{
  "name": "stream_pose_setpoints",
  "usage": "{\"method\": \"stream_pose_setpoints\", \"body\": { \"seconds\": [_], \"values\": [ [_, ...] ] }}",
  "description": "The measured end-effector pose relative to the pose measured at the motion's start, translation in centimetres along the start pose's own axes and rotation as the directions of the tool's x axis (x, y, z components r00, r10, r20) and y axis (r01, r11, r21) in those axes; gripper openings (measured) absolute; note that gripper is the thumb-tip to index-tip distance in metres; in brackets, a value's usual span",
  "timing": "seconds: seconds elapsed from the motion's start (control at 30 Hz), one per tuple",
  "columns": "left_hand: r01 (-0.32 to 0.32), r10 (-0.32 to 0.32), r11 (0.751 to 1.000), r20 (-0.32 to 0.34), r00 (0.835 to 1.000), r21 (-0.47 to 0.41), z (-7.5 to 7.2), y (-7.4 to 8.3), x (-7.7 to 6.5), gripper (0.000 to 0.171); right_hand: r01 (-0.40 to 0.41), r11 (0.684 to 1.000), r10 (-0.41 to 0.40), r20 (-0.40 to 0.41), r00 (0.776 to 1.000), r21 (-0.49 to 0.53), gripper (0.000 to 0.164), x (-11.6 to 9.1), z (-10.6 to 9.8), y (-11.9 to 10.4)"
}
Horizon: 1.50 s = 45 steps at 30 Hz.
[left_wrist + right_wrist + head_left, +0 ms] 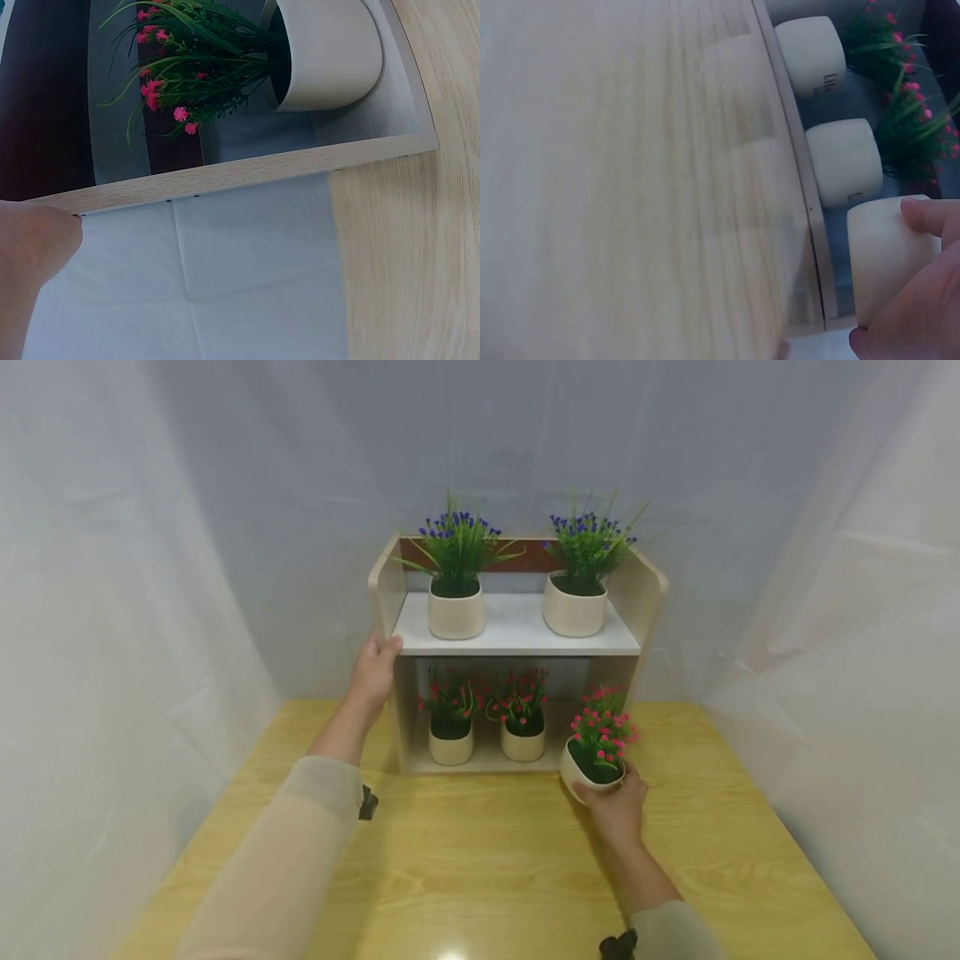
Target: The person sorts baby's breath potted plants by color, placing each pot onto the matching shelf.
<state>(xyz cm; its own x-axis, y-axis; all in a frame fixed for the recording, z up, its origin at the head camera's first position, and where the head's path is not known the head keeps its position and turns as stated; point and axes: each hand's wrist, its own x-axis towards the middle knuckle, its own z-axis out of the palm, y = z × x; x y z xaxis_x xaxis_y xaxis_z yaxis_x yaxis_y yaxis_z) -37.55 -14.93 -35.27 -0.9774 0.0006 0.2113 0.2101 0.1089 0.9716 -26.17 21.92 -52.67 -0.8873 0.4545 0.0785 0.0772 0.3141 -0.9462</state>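
Note:
My right hand [618, 806] grips a white pot with pink flowers [592, 760], tilted, in front of the lower shelf's right end. In the right wrist view the thumb and fingers wrap round this pot [885, 255]. My left hand [373, 670] holds the left side panel of a two-tier wooden shelf [517, 650], its thumb at the upper board's front edge. In the left wrist view only part of the left hand [34, 251] shows at the panel edge. Two pots with pink-red flowers, one at the left [452, 747] and one in the middle [523, 742], stand on the lower tier.
On the upper tier stand two white pots with purple-blue flowers, left [456, 610] and right [576, 608]. The shelf stands toward the back of a wood-grain table [465, 860]. Pale sheeting [300, 485] hangs behind and at both sides.

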Motion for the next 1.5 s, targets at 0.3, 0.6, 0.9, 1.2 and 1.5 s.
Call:
{"method": "stream_pose_setpoints", "body": {
  "seconds": [0.3,0.6,0.9,1.2,1.5],
  "values": [
    [0.005,-0.005,1.0,0.009,1.0,-0.002,0.0,-0.1,-0.2,0.063,-0.05,0.994,0.047,-0.038,0.998,-0.102,0.103,1.1,2.4,-0.1],
    [-0.007,0.007,1.0,0.004,1.0,-0.016,0.0,-0.3,0.0,0.062,-0.08,0.994,0.072,-0.1,0.992,-0.073,0.106,2.1,4.0,-0.3],
    [0.0,0.0,1.0,0.016,1.0,-0.008,-0.1,-0.1,-0.1,0.062,-0.073,0.995,0.066,-0.1,0.993,-0.067,0.106,1.9,4.2,-0.9],
    [-0.003,0.003,1.0,0.013,1.0,-0.019,0.0,-0.2,-0.1,0.06,-0.054,0.999,0.054,-0.198,0.979,0.009,0.094,2.0,5.2,-0.5],
    [-0.003,0.003,1.0,0.014,1.0,-0.011,-0.1,0.0,-0.1,0.061,-0.172,0.985,0.174,-0.228,0.958,0.029,0.09,2.3,5.9,-1.0]
  ]
}}
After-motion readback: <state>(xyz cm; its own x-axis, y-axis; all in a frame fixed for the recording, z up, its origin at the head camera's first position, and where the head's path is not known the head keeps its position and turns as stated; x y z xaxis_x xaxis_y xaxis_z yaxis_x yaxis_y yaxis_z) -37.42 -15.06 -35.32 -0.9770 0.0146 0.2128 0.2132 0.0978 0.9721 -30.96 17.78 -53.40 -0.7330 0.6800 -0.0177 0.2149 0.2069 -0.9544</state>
